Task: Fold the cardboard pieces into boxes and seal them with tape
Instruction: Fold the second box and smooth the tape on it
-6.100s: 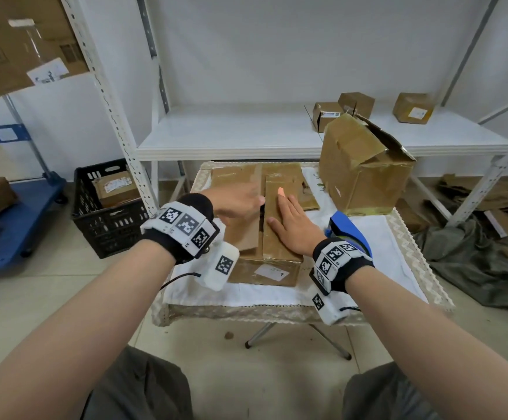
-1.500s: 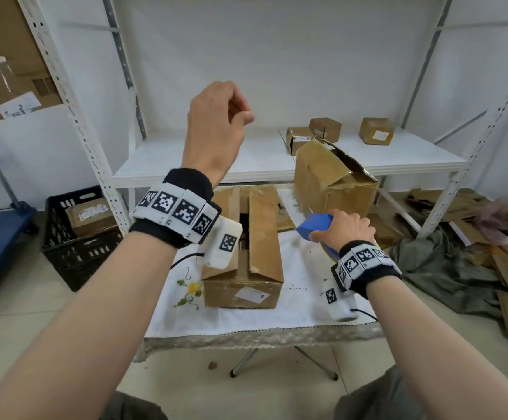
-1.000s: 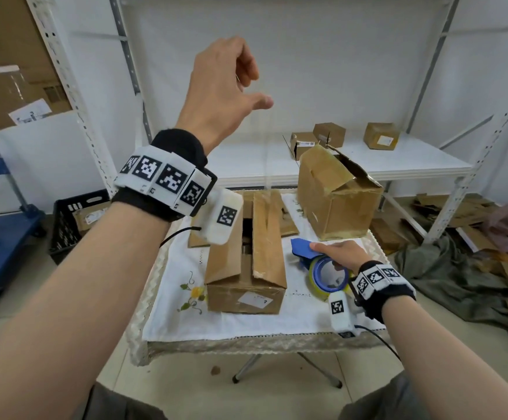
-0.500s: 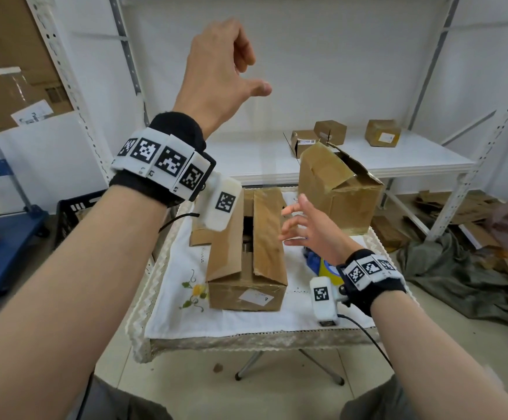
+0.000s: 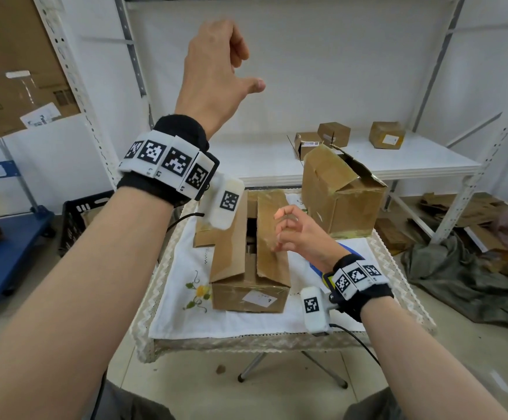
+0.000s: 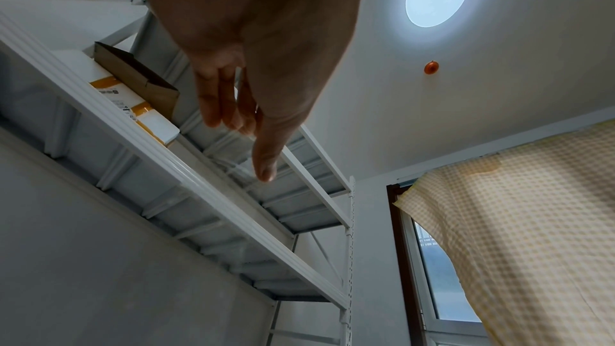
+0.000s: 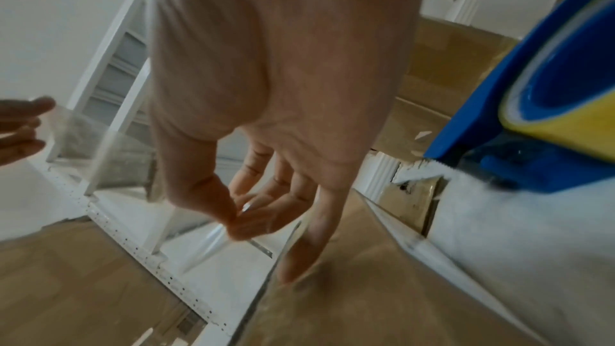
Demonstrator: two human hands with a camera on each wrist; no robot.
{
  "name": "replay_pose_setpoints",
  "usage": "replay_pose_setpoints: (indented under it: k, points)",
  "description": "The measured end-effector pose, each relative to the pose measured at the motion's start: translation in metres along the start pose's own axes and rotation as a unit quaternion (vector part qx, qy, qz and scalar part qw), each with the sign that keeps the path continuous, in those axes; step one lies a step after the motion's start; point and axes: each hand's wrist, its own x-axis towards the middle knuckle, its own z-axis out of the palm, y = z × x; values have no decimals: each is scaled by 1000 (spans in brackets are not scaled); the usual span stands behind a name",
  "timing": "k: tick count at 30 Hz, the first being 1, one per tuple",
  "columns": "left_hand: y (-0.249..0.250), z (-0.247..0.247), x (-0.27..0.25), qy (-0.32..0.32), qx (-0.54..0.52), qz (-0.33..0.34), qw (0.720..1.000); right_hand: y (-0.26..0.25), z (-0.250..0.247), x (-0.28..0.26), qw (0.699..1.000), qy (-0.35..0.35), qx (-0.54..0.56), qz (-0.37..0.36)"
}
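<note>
Both hands point(image 5: 216, 71) point(image 5: 298, 234) pinching clear tape strip point(image 7: 110, 157)

Head view looks forward and down from above at the cloth-covered table point(image 5: 277, 325) and the brown cardboard box with raised flaps point(image 5: 248, 262). Left wrist view tilts steeply up, close along the left hand point(image 6: 253, 44), to white metal shelving point(image 6: 206, 194) and ceiling. Right wrist view sits close behind the right hand point(image 7: 276, 104), over the same box point(image 7: 366, 299); the left hand's fingers point(image 7: 20, 125) show there too.
</note>
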Motion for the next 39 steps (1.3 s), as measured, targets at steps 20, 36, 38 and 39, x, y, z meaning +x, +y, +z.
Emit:
replay_pose_setpoints:
  k: [20,36,38,39]
  points:
    - [-36,17,18,-44,93,-7,995,3,41,3,969,-148,155,121]
    - [-114,109,21,-291,196,-38,936,10,38,1,970,-141,70,187]
    - [-121,118,17,-315,201,-40,927,8,39,1,971,-130,65,189]
    - [-124,121,14,-324,203,-42,923,8,40,1,972,-125,62,191]
